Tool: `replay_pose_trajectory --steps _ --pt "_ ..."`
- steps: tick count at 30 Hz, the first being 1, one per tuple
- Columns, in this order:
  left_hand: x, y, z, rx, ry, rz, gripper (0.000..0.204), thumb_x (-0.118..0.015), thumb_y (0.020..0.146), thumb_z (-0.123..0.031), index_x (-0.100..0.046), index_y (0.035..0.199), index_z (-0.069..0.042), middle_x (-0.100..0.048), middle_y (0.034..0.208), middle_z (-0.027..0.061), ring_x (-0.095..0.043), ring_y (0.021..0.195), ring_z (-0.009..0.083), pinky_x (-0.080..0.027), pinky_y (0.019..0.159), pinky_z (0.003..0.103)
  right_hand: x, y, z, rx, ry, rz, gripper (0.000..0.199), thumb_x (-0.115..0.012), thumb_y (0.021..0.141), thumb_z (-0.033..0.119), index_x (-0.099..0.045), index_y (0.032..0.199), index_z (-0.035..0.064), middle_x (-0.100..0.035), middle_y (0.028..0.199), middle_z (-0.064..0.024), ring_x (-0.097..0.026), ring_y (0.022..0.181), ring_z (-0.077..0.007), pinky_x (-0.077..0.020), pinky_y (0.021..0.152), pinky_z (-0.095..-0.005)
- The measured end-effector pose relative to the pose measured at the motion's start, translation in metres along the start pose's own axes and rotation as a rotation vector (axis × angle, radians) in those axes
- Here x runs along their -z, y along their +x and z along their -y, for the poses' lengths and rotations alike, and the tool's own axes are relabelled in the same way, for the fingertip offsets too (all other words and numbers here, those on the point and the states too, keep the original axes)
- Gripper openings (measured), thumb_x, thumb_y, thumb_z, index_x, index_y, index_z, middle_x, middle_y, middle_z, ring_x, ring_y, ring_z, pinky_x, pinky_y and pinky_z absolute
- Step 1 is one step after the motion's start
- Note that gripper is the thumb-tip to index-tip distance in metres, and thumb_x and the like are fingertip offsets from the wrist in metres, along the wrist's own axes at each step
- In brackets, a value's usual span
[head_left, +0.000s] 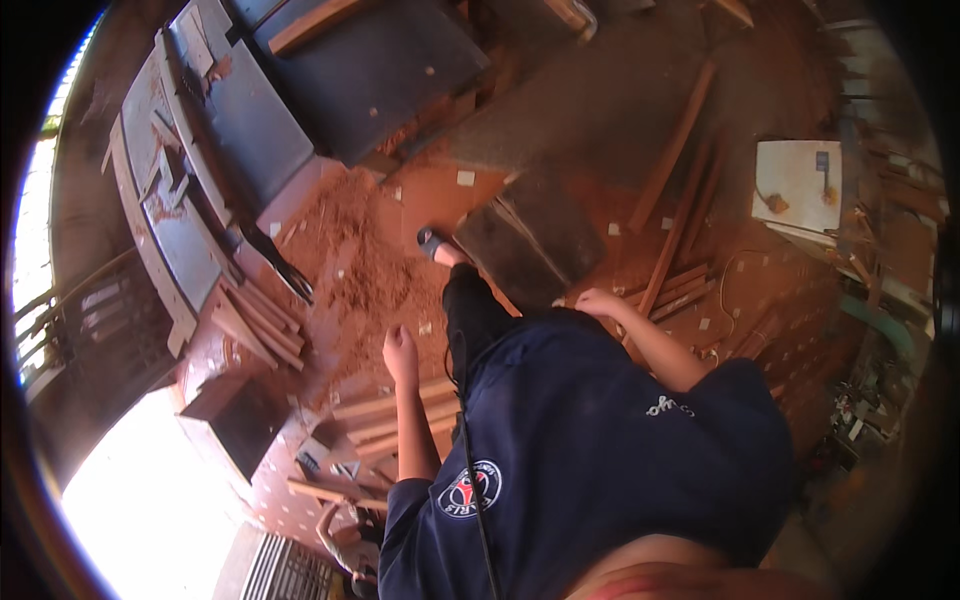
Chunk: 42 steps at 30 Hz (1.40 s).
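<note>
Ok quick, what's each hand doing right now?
Left hand: loosely curled, holding nothing, hanging above the wood strips.
Right hand: empty, fingers bent; open or shut unclear.

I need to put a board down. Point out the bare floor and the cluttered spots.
Bare floor lies between the dark machine top and the long leaning strips. Crowded: sawdust heap and stacked boards near the left hand.

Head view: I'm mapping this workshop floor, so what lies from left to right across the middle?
Grey woodworking machine → reddish sawdust heap → left hand → dark slanted board → right hand → long wooden strips → white box.
</note>
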<state>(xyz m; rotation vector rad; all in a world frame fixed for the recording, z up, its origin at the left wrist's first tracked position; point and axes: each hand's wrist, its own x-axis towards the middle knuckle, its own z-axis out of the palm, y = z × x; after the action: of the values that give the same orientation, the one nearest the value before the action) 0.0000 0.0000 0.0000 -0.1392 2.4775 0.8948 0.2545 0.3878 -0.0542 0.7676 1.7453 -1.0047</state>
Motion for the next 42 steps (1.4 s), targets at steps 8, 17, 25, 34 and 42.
replay_pose_trajectory --steps 8,17,25,34,42 --pt "0.019 0.245 -0.260 -1.014 -0.135 -0.371 0.037 -0.071 0.092 -0.009 -0.064 0.128 -0.003 -0.061 0.134 0.0200 -0.054 0.132 0.0433 -0.047 0.110 0.050 0.192 -0.011 0.220 0.287 -0.069 -0.738 0.038 -0.067 0.097 0.035 -0.073 0.121 0.0071 -0.072 0.125 -0.0126 -0.068 0.117 -0.0275 -0.0530 0.098 -0.0401" --pt "0.008 0.335 -0.296 -0.875 0.207 -0.374 0.067 -0.061 0.101 -0.047 -0.053 0.148 0.000 -0.040 0.160 0.0306 -0.030 0.154 0.0456 -0.027 0.125 0.055 0.304 0.099 0.450 0.012 -0.359 -0.678 0.117 -0.052 0.090 0.083 0.002 0.170 0.0159 0.018 0.174 -0.0221 0.015 0.159 -0.0479 0.0025 0.126 -0.0645" --pt "0.015 0.337 -0.298 -0.764 0.062 -0.326 0.072 -0.064 0.097 -0.048 -0.053 0.146 0.004 -0.039 0.160 0.0323 -0.029 0.155 0.0460 -0.024 0.127 0.056 0.309 0.123 0.440 0.055 -0.367 -0.686 0.126 -0.052 0.088 0.087 0.016 0.168 0.0170 0.032 0.169 -0.0240 0.031 0.154 -0.0468 0.0120 0.122 -0.0669" --pt "0.013 0.335 -0.303 -0.694 0.083 -0.312 0.072 -0.067 0.094 -0.043 -0.052 0.147 0.003 -0.035 0.163 0.0303 -0.030 0.155 0.0443 -0.028 0.126 0.055 0.318 0.121 0.434 0.025 -0.392 -0.602 0.127 -0.053 0.090 0.083 0.020 0.166 0.0114 0.032 0.167 -0.0298 0.030 0.152 -0.0536 0.0102 0.119 -0.0726" --pt "0.016 0.333 -0.305 -0.592 0.141 -0.301 0.075 -0.072 0.090 -0.038 -0.048 0.152 -0.003 -0.037 0.165 0.0223 -0.032 0.156 0.0399 -0.029 0.126 0.054 0.308 0.114 0.449 0.040 -0.363 -0.583 0.123 -0.061 0.095 0.068 0.015 0.165 0.0023 0.028 0.166 -0.0357 0.027 0.150 -0.0605 0.0072 0.115 -0.0784"
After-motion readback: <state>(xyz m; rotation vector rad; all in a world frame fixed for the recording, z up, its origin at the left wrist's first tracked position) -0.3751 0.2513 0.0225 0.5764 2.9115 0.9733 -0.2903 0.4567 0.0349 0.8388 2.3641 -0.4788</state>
